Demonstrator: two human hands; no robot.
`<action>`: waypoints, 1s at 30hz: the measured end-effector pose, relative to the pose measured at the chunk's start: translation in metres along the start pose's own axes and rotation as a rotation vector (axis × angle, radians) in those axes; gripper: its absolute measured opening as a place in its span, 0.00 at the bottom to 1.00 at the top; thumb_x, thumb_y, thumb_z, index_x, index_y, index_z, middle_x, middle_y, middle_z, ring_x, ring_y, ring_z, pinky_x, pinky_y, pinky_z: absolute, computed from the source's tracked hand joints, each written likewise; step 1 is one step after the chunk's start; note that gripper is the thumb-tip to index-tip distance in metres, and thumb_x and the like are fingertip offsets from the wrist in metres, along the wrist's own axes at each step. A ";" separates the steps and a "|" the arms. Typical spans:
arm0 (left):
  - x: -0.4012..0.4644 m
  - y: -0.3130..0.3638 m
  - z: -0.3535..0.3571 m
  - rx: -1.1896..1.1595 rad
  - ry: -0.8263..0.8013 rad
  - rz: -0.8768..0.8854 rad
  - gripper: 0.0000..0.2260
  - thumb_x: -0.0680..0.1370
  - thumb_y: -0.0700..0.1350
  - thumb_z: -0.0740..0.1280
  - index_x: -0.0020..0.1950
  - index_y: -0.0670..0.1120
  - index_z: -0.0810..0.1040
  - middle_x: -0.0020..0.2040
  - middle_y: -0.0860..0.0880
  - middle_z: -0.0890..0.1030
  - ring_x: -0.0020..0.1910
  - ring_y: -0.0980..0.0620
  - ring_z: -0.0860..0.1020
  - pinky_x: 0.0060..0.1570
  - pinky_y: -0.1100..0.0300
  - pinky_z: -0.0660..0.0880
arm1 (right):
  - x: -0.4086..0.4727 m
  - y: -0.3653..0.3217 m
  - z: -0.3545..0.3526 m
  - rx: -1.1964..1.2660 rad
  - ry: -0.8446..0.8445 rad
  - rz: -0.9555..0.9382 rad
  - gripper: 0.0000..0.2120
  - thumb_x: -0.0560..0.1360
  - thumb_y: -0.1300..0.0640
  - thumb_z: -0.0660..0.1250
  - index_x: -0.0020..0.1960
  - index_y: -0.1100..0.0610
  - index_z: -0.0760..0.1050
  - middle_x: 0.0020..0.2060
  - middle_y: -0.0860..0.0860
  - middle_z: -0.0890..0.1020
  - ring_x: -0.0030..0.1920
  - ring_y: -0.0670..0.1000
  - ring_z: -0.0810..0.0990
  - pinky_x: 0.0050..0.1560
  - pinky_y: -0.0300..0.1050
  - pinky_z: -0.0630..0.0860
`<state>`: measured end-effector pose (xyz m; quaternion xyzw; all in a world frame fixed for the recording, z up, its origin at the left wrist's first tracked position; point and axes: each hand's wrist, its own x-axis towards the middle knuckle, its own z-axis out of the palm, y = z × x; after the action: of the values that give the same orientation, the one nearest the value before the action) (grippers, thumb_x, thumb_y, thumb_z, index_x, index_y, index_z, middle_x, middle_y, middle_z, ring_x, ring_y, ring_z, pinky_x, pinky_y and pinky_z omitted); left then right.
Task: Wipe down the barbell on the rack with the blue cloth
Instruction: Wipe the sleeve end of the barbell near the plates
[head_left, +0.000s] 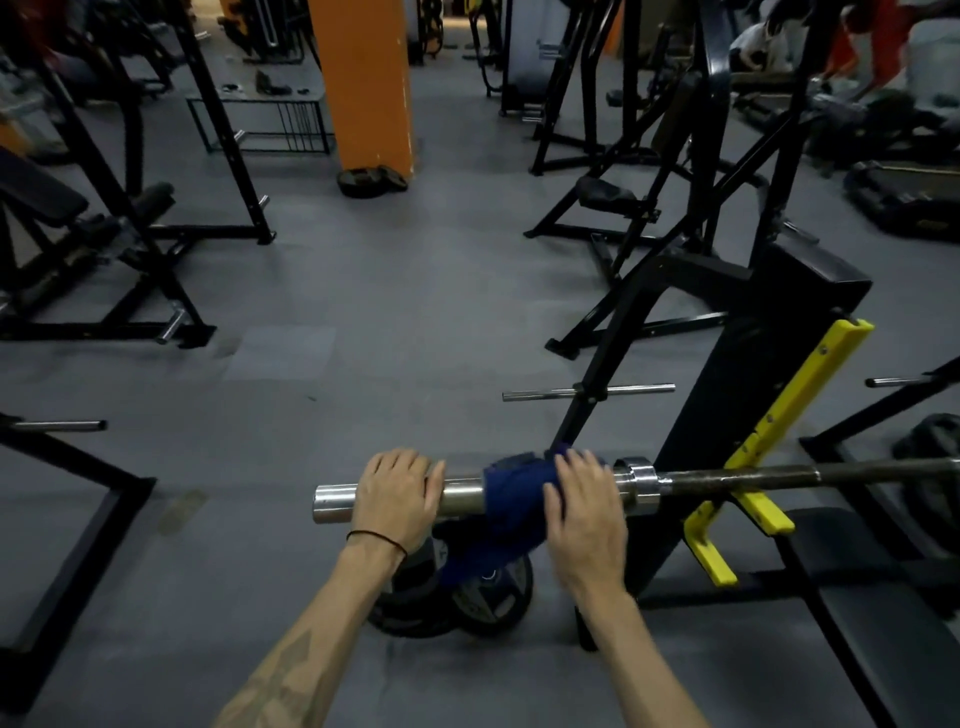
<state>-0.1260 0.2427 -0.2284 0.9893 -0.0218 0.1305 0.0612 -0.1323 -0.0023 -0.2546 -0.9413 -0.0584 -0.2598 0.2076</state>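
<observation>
Dim gym, grey rubber floor (363, 312), an orange pillar (363, 83) at the back, black machines all round. I see the barbell (727, 475) lying across the yellow hooks of the rack (769, 431), its chrome sleeve end jutting toward the left of the view over some weight plates (483, 597) on the floor. The left hand (395, 499) rests over the bare sleeve near its tip, fingers together and curled over the top, steadying it. The blue cloth (511, 499) is draped over the sleeve just beside that hand, a tail hanging below. The right hand (584, 512) presses the cloth onto the bar, fingers slightly spread and laid over it. My read: wiping is under way on the sleeve only. The collar and the long dark shaft to the right look untouched, so most of the bar remains.
</observation>
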 end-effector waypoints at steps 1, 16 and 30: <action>-0.003 0.001 0.001 -0.011 0.048 0.002 0.22 0.82 0.53 0.55 0.47 0.43 0.85 0.50 0.43 0.85 0.51 0.42 0.83 0.55 0.48 0.77 | 0.000 -0.008 0.002 0.019 0.014 0.115 0.24 0.84 0.48 0.54 0.70 0.61 0.75 0.71 0.57 0.76 0.75 0.58 0.70 0.77 0.60 0.61; -0.015 0.018 0.010 -0.070 0.019 -0.082 0.30 0.86 0.59 0.45 0.68 0.42 0.78 0.69 0.42 0.78 0.69 0.42 0.75 0.70 0.43 0.69 | 0.000 -0.049 0.011 0.103 -0.076 -0.014 0.26 0.84 0.48 0.54 0.77 0.61 0.67 0.78 0.57 0.65 0.80 0.55 0.58 0.81 0.55 0.48; -0.017 0.029 0.025 -0.032 0.213 -0.032 0.24 0.84 0.53 0.53 0.66 0.41 0.80 0.68 0.41 0.79 0.68 0.40 0.76 0.71 0.40 0.65 | 0.003 0.020 0.001 -0.004 -0.094 -0.236 0.25 0.85 0.46 0.53 0.77 0.57 0.68 0.77 0.53 0.68 0.77 0.55 0.66 0.80 0.54 0.54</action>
<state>-0.1373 0.2115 -0.2532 0.9689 -0.0014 0.2338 0.0812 -0.1255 -0.0200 -0.2608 -0.9393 -0.1782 -0.2381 0.1709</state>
